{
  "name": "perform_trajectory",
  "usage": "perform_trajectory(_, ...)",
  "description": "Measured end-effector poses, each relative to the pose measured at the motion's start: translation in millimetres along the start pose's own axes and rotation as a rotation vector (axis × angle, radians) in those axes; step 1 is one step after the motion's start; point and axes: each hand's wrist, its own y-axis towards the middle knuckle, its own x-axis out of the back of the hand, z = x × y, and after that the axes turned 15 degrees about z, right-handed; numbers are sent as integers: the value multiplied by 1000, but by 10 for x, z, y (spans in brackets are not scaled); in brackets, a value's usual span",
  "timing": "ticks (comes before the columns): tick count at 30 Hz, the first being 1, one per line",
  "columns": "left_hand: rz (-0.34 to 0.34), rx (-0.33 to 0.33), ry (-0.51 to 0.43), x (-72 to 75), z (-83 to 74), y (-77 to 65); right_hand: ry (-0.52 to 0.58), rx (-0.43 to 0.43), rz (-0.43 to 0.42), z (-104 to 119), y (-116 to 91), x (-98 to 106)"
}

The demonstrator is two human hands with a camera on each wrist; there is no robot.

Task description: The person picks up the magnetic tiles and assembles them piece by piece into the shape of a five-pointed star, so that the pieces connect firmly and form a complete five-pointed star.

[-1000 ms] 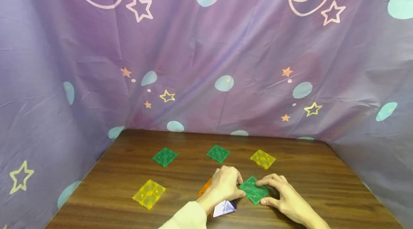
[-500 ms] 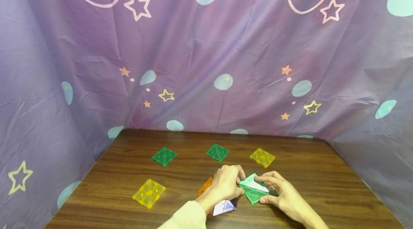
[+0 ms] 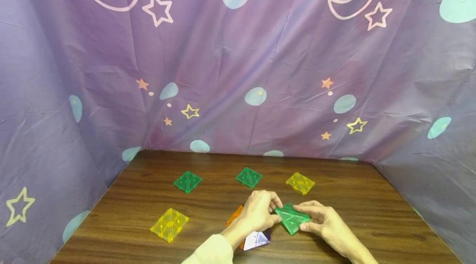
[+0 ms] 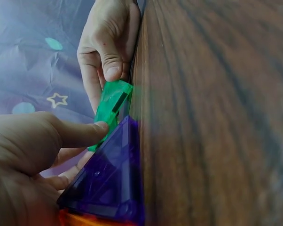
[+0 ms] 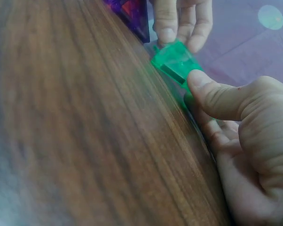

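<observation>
Here, left grip [image 3: 258,211] and right grip [image 3: 322,221] pinch a green piece [image 3: 291,221], a purple triangle [image 4: 111,176] crowding the left.

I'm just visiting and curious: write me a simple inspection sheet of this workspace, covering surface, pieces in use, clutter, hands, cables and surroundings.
Surface: brown wood-grain table.
Pieces in use: green see-through piece, gripped from two sides.
Clutter: back-left green tile, back-middle green tile, back-right yellow tile and front-left yellow tile, all lying apart; orange piece and purple piece, partly hidden.
Hands: left hand and right hand each pinch the green piece.
Cables: nothing seen.
Surroundings: purple cloth with stars and moons, behind and at both sides.
</observation>
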Motion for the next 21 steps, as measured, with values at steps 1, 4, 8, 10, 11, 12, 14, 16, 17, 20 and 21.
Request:
perform_trajectory(1, -3, -2, -8, 6, 0, -11, 2, -6, -6, -4, 1, -6)
perform_trajectory(4, -11, -11, -7, 40, 13, -47, 26, -12, -18, -16, 14, -33)
perform_trajectory(8, -11, -9, -14, 138, 105, -157, 62, -24, -7, -21, 54, -89)
perform_trajectory(10, -1, 10, -32, 214, 176, -266, 82, -44, -6, -19, 75, -112)
perform_trajectory(11, 7, 19, -34, 254, 214, -330, 82, -48, -2, -17, 81, -118)
perform_trajectory(12, 16, 36, -34, 292, 246, -400, 82, -49, -3, -14, 82, -119)
perform_trajectory(14, 29, 56, -22, 350, 304, -537, 76, -38, 0, -3, 71, -103)
perform_trajectory(16, 48, 63, -12, 380, 354, -646, 51, -19, 3, 7, 44, -67)
perform_trajectory(17, 59, 61, -4, 387, 377, -686, 41, -1, 8, 14, 34, -54)
perform_trajectory(20, 73, 50, 19, 392, 432, -745, 30, 28, 27, 31, 40, -75)
perform_trajectory(21, 80, 50, 24, 391, 445, -750, 34, 38, 36, 38, 55, -108)
